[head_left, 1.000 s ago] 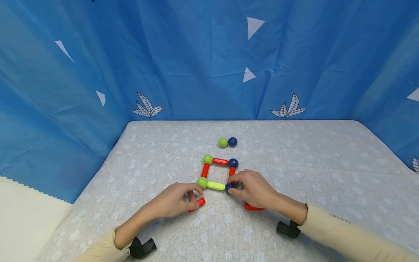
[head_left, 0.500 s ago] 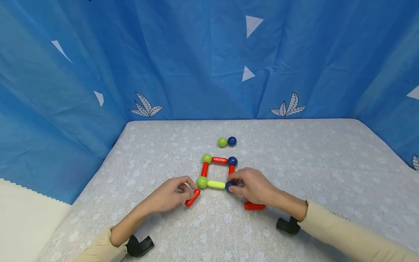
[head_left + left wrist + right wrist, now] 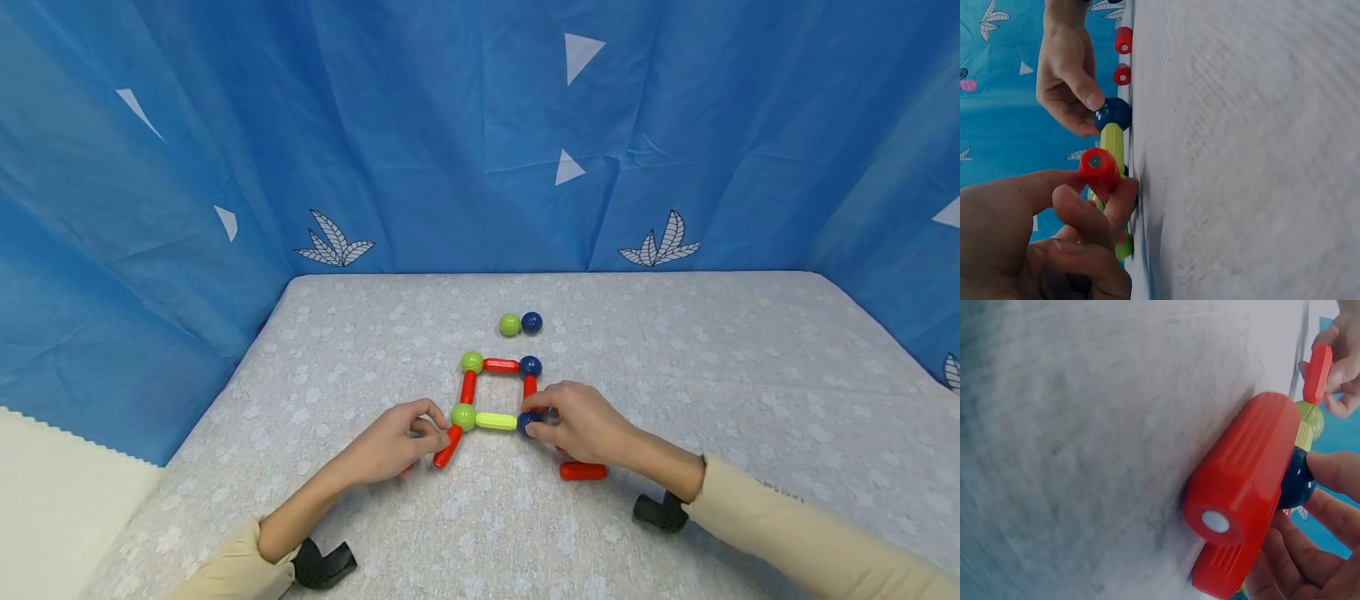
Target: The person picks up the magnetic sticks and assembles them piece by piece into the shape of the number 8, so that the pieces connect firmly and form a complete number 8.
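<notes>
Red plastic rod (image 3: 447,448), pinched in my left fingers (image 3: 430,407), slants rightward and away, its far end at the nearest lime-green ball (image 3: 463,417), while my right fingers (image 3: 542,400) pinch a glossy navy ball (image 3: 1113,114).

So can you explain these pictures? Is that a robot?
No, those are a person's left hand and right hand. The big picture comes from a camera worn on the head; the two sideways ones come from cameras on the wrists. On the pale cloth, four balls, green and blue, make a square with three red sticks and a yellow-green stick. Two more balls sit behind. A loose red stick lies near the right hand. The left hand pinches another red stick; the right hand grips the near blue ball.
</notes>
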`<state>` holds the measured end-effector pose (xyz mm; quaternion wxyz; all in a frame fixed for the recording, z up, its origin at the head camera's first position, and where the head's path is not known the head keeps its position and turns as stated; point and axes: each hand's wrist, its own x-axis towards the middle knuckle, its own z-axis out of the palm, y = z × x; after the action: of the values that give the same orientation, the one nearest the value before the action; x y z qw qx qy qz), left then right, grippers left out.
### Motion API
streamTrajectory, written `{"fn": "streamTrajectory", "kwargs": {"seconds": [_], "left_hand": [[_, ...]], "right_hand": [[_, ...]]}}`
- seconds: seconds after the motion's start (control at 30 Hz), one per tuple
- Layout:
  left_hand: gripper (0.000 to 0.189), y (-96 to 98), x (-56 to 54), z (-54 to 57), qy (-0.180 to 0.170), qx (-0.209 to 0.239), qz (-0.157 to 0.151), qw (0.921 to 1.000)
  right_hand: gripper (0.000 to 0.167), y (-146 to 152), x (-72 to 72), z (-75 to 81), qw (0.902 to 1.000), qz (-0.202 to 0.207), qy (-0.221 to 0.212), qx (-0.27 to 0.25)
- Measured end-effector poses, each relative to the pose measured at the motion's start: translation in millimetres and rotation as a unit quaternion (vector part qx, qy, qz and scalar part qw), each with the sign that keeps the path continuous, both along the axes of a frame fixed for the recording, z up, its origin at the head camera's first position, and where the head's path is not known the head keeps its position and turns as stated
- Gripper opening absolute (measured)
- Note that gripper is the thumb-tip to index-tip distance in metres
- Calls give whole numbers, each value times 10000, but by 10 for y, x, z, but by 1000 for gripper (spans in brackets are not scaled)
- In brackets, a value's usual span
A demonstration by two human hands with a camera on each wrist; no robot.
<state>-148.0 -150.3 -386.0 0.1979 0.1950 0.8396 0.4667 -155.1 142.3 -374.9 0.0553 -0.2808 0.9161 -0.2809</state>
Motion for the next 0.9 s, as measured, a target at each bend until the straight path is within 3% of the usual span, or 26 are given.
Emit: {"fn": "streamTrajectory", "kwargs": {"seconds": [0.3, 0.9], "left_hand": [[23, 69, 21, 13, -368, 269, -440, 9980], [33, 136, 42, -7, -354, 267, -313, 9985]], "right_hand": [[24, 10, -1, 7, 9999, -86, -73, 7], [24, 5, -9, 0, 9999, -82, -76, 35]]}}
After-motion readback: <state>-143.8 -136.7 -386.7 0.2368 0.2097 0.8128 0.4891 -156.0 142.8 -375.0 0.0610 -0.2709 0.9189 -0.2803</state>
